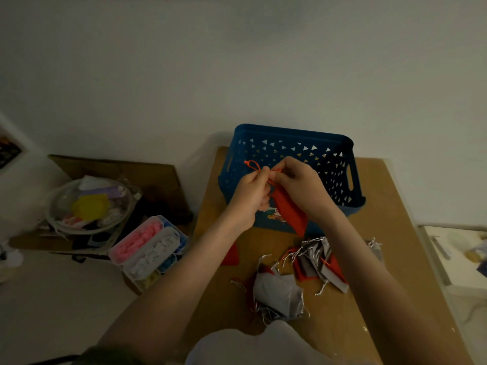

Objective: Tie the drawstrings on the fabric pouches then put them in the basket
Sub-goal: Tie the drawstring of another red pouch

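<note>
Left hand (251,191) and right hand (297,187) pinch the orange drawstring (252,165) of a red pouch (288,209) hanging before the blue basket (290,143), bare bench (395,233) rightward.

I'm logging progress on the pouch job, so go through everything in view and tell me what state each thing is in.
Red pouch: held up in front of the basket, hanging down, drawstring being tied.
Left hand: pinching the red drawstring.
Right hand: pinching the drawstring too.
Blue basket: upright, contents hidden.
Pile of red and grey pouches: loose on the table.
Compartment box of colored pieces: lid shut.
</note>
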